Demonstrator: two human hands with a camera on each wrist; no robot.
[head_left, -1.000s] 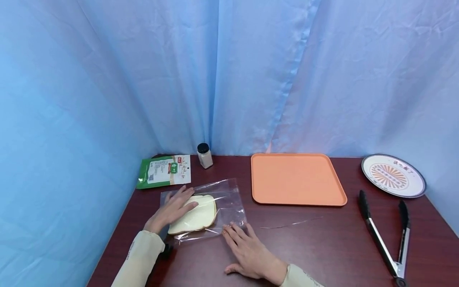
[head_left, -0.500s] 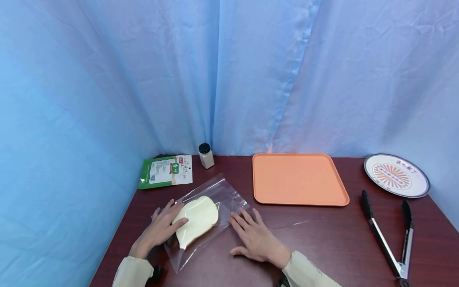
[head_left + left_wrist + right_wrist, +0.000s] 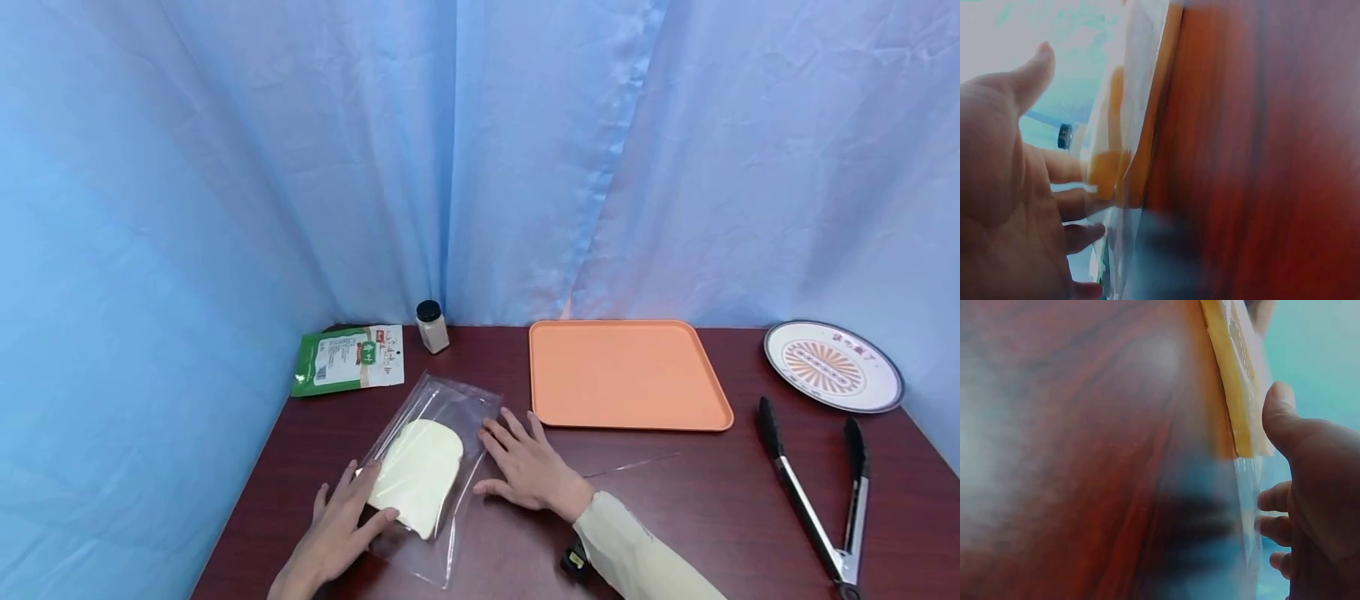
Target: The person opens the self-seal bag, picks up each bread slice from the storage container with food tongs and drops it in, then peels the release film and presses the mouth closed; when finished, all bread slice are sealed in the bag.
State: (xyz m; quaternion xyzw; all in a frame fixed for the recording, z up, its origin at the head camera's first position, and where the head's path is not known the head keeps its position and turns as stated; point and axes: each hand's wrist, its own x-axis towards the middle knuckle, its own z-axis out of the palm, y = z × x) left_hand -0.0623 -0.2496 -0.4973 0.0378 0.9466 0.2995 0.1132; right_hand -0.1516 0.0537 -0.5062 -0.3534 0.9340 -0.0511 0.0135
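Note:
A slice of bread (image 3: 420,475) lies inside a clear plastic bag (image 3: 465,400) on the dark table. My left hand (image 3: 337,525) has its fingertips at the bag's left side, by the bread's lower left edge, with fingers spread. On the opposite side, my right hand (image 3: 528,467) touches the bag's right edge near its upper corner, fingers extended. In the left wrist view the fingertips meet the film beside the bread's brown crust (image 3: 1107,175). The right wrist view has the thumb apart from the other fingers, close to the bread's crust (image 3: 1232,381).
Beyond the bag stand a green and white packet (image 3: 348,360) and a black-capped shaker (image 3: 432,327). An orange tray (image 3: 626,375) lies at the back. To the right are a patterned plate (image 3: 885,387) and spread tongs (image 3: 806,508). A thin clear strip (image 3: 633,465) lies below the tray.
The bag with the bread has turned counterclockwise, its long side now running away from me. My left hand has moved toward me, while my right hand has shifted slightly away and to the right.

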